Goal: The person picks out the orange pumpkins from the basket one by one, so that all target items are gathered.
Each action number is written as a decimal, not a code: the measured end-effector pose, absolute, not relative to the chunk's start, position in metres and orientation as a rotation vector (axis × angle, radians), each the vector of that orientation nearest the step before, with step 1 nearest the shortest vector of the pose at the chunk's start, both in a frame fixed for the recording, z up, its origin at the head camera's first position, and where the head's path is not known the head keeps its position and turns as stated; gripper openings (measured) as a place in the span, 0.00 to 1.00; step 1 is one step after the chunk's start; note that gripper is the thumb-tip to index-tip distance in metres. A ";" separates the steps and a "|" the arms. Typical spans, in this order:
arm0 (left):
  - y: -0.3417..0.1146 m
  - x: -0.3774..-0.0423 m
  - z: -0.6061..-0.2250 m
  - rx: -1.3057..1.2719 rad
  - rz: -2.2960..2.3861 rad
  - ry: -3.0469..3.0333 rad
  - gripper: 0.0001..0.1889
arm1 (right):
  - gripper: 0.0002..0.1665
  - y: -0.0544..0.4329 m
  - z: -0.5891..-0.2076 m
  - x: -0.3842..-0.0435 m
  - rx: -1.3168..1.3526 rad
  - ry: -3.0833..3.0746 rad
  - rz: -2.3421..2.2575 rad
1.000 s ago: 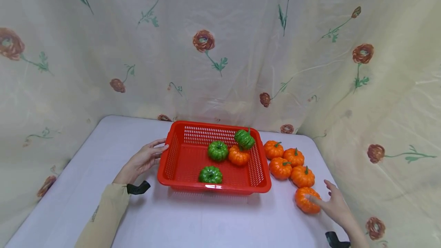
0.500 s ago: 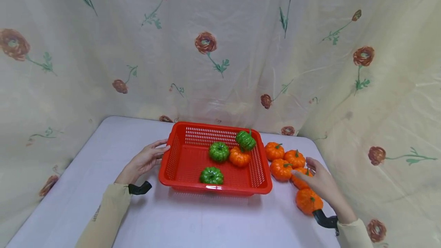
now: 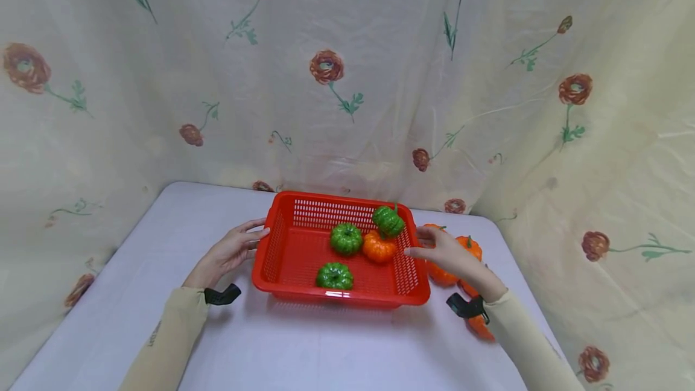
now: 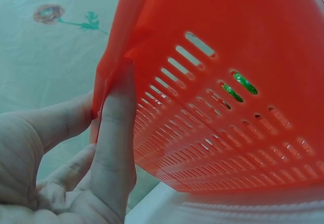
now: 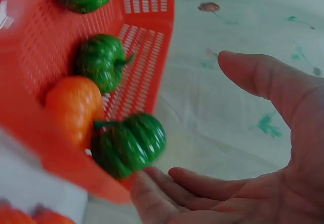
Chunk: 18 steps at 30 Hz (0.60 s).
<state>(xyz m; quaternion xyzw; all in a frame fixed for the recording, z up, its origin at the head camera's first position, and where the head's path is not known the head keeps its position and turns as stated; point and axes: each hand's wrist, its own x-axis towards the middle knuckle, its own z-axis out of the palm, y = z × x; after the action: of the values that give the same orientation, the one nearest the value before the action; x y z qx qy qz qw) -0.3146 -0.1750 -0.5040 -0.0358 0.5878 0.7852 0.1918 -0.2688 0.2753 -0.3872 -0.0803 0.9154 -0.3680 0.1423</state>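
A red plastic basket [image 3: 326,298] with slotted walls stands on the table. Inside lie a green pumpkin [image 3: 345,239], a second green pumpkin [image 3: 334,276] near the front, and an orange pumpkin [image 3: 379,248]. Against the right wall, a third green pumpkin [image 3: 388,221] leans on the orange one. My left hand [image 3: 230,252] grips the basket's left rim; in the left wrist view its thumb and fingers pinch the red rim [image 4: 114,41]. My right hand [image 3: 447,253] is at the right rim, thumb and fingers spread; in the right wrist view its fingertips overlap the basket corner beside the green pumpkin [image 5: 130,145].
Several orange pumpkins [image 3: 469,246] lie on the table right of the basket, partly hidden under my right hand and forearm. One orange pumpkin [image 3: 481,328] shows near my right wrist strap. A flower-patterned curtain [image 3: 369,77] hangs behind the white table [image 3: 326,349].
My right hand has moved left from beside the nearest orange pumpkin, over the others, to the basket's right rim. My left hand stays on the left rim, and the pumpkins have not moved.
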 end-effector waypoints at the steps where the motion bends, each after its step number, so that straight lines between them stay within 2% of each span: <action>1: -0.175 -0.315 -0.504 -0.104 2.207 1.650 0.36 | 0.52 0.272 -0.388 -0.273 -0.236 2.608 -1.054; 6: -0.175 -0.315 -0.504 -0.099 2.213 1.648 0.37 | 0.54 0.253 -0.397 -0.286 -0.214 2.478 -0.974; 18: -0.175 -0.314 -0.502 -0.090 2.220 1.633 0.39 | 0.51 0.223 -0.422 -0.309 -0.085 2.476 -0.806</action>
<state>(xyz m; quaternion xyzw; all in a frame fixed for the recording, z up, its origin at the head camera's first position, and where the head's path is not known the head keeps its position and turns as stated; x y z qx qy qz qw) -0.3138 -0.1751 -0.5025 -0.0321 0.5814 0.7903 0.1908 -0.3090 0.2225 -0.4220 -0.0314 0.9164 -0.2983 0.2651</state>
